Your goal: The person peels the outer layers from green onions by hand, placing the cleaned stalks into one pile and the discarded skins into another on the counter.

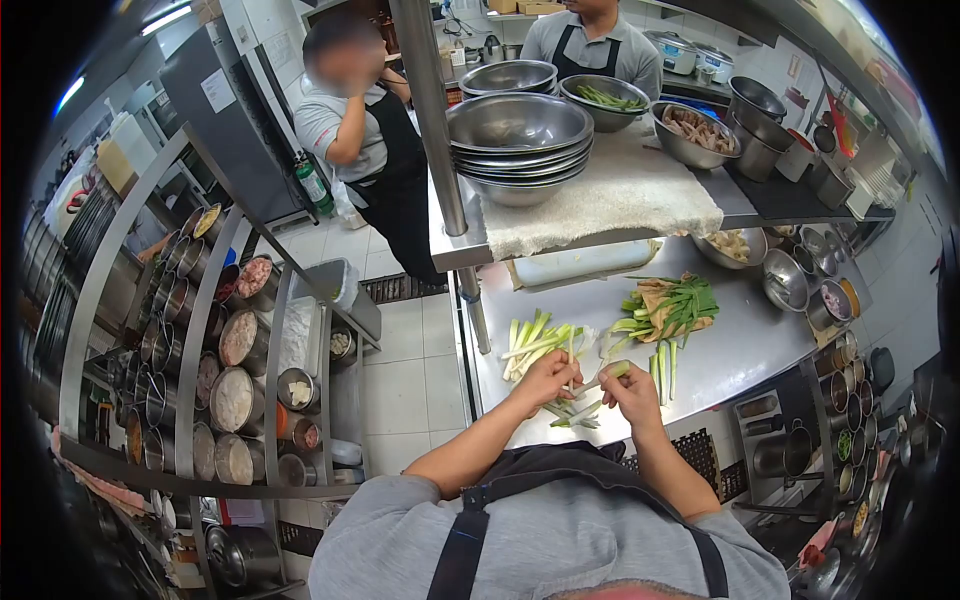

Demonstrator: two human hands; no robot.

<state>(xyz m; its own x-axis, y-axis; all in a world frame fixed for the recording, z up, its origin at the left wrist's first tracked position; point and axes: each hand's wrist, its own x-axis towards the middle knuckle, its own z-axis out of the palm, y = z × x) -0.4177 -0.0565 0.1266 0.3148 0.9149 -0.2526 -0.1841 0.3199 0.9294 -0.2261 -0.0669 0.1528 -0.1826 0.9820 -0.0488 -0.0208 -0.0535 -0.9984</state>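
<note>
Over the steel table [740, 330], my left hand [551, 381] is closed on a thin pale stalk near a pile of cut green-white stalks [540, 342]. My right hand [632, 392] grips a thicker green stalk [613, 372] that slants toward my left hand. Below and between the hands lie loose trimmed pieces [575, 412]. A few straight green stalks [663, 371] rest just right of my right hand. Farther back is a leafy green bunch [672, 306] on brown leaves or wrapping.
Stacked steel bowls [520, 130] stand on a raised shelf [610, 200] ahead, beside bowls of greens [605, 98] and meat [697, 132]. Two people in aprons are beyond it. A rack of filled pots [237, 400] is left; more pots [785, 450] are right.
</note>
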